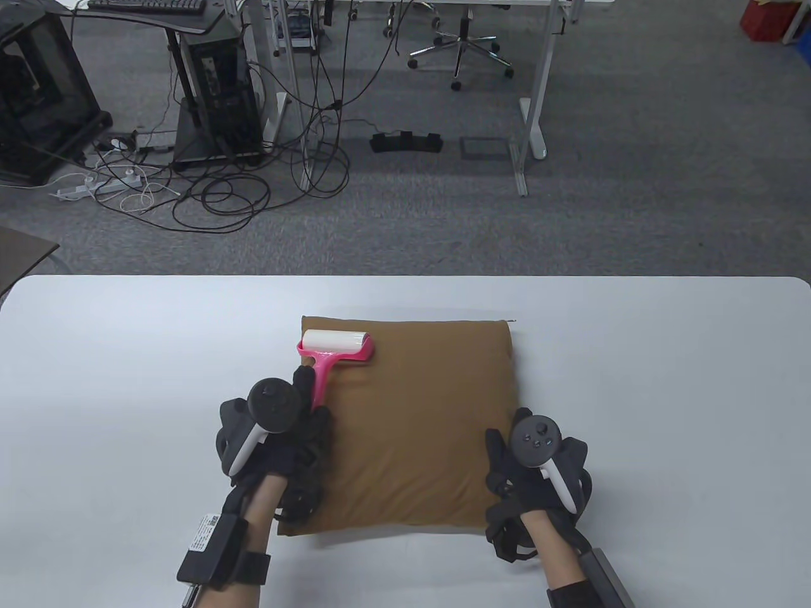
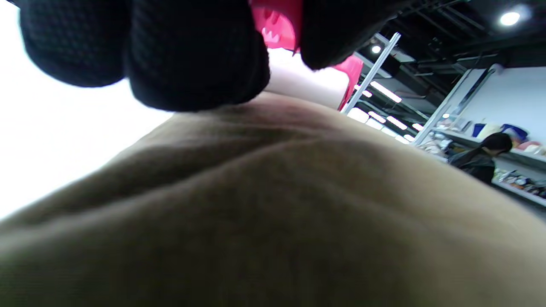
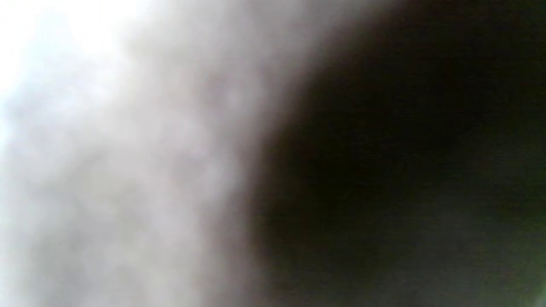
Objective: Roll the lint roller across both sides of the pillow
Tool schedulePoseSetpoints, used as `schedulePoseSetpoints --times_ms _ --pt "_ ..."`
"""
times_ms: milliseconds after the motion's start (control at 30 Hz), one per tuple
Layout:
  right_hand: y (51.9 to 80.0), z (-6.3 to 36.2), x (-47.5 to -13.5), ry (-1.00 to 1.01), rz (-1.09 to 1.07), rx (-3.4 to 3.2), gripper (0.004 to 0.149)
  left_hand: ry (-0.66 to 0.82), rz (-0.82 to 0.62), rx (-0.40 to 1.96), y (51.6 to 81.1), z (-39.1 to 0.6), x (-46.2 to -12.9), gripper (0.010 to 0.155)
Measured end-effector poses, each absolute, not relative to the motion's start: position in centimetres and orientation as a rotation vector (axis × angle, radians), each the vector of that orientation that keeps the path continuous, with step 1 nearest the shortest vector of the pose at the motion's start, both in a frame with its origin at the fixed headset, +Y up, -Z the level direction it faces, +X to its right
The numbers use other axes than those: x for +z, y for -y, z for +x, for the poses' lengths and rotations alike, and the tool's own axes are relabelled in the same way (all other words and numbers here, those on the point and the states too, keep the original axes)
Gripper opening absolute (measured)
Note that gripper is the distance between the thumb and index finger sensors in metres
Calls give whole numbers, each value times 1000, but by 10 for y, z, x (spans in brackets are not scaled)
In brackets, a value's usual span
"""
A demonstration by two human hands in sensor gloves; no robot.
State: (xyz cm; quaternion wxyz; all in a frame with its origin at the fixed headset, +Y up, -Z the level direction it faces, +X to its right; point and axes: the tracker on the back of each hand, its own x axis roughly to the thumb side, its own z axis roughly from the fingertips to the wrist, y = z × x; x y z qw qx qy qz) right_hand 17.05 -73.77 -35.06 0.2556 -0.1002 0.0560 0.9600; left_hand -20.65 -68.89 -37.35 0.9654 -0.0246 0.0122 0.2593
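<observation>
Pillow point(image 1: 418, 424) flat on table point(image 1: 665, 380); lint roller point(image 1: 334, 345) at far-left corner, handle running back toward left hand point(image 1: 272, 437), whose grip wraps handle; right hand point(image 1: 538, 468) rests at pillow's right edge, grip state unclear

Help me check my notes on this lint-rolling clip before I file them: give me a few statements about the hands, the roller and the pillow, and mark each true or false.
1. The left hand grips the pink handle of the lint roller. True.
2. The roller's white head lies at the pillow's near right corner. False: it sits at the far left corner of the brown pillow.
3. The right hand rests at the pillow's right edge. True.
4. The pillow stands upright on its edge. False: it lies flat on the white table.
5. The right hand holds a second roller. False: no second roller shows, and the right wrist view is too blurred to tell how its fingers lie.
</observation>
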Motion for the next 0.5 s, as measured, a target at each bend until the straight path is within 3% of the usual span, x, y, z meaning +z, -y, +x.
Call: schedulePoseSetpoints --times_ms 133,500 --pt "738 170 -351 -155 -269 2607 70 98 -83 584 689 -215 -362 71" --pt "739 170 -349 -148 -260 2609 70 145 -110 528 689 -252 -315 71"
